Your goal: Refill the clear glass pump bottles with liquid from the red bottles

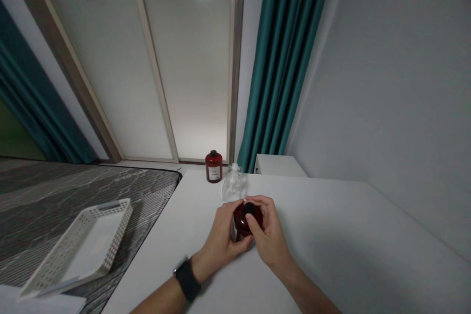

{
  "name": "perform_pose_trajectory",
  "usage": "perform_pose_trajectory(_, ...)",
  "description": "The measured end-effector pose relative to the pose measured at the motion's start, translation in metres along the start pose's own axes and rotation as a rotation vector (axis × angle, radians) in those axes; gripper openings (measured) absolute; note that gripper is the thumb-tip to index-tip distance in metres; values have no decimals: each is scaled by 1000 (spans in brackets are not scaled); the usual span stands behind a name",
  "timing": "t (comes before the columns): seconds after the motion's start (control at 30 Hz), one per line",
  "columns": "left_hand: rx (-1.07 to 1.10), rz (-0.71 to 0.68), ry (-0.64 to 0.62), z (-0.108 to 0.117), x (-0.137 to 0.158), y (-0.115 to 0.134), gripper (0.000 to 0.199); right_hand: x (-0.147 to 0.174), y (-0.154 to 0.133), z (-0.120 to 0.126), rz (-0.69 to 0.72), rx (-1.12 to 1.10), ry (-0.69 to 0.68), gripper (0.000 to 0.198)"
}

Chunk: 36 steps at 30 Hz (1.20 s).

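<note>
Dark red bottle [246, 223] stands upright on the white worktop [331, 235], near its middle. Left hand [221, 235] wraps the bottle body, grip closed around it. Right hand [268, 235] has its fingers [257, 202] closed on the black cap [250, 207]. Just behind: clear plastic pouch [232, 184]; further back, second red bottle [214, 167]. White perforated tray [83, 245] lies well apart to the left, on the bed [55, 191].

lower body of the dark red bottle [247, 221] hidden behind both hands; far bottle's label [214, 172] too small to read; white basket [79, 248] corner cut off at the left.
</note>
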State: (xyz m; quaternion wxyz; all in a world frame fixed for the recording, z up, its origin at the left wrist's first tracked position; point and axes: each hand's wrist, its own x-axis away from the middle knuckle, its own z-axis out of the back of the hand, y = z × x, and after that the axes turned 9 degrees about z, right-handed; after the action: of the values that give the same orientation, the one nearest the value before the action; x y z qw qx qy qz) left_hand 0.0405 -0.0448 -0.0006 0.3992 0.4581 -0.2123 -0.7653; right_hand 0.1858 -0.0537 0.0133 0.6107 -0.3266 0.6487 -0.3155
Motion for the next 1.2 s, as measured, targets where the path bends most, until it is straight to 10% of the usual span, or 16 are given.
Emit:
perform_pose_trajectory(0.73,-55,124,73,-10,5,8,68,-2,6,8,-35,36,-55,34)
perform_pose_trajectory(1.2,48,16,-61,20,-6,5,24,-11,14,40,-24,142,15,31)
